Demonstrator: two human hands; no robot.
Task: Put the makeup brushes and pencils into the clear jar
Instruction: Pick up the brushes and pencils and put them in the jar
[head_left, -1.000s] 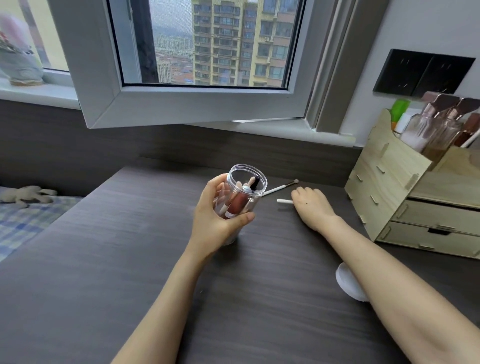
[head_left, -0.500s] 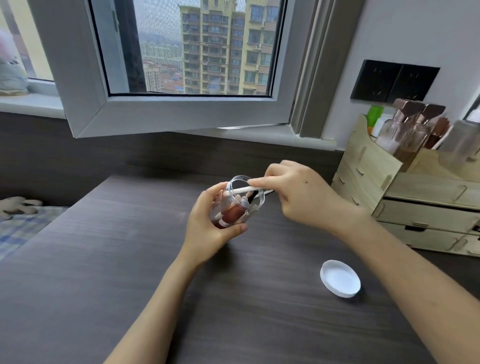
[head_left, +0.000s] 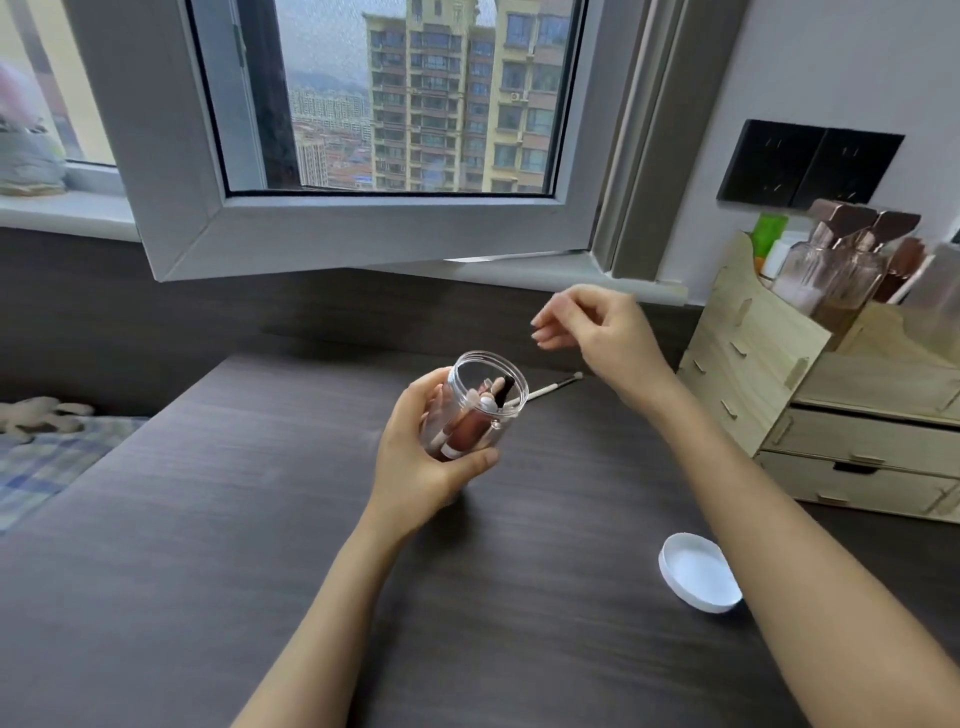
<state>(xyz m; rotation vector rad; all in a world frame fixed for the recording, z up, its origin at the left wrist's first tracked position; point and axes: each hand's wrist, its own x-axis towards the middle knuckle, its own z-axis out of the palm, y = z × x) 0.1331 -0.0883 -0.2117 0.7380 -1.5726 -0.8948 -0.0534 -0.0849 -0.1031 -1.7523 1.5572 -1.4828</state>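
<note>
My left hand (head_left: 421, 457) grips the clear jar (head_left: 480, 402) and holds it tilted above the dark desk (head_left: 260, 519), mouth facing up and right. Several brushes and pencils stand inside the jar, among them a brown tube and a white-tipped stick. My right hand (head_left: 597, 332) hovers above and to the right of the jar's mouth, fingers loosely apart, holding nothing. One thin white-handled brush (head_left: 553, 387) lies on the desk just behind the jar, partly hidden by it.
The jar's white lid (head_left: 698, 571) lies on the desk at the right, under my right forearm. A wooden drawer organizer (head_left: 831, 415) with bottles stands at the right edge. An open window sash (head_left: 363, 228) juts over the desk's back.
My right hand picked a white pencil off the desk, brought it to the jar's mouth, let it go inside, and has now lifted away up and right with nothing in it.
</note>
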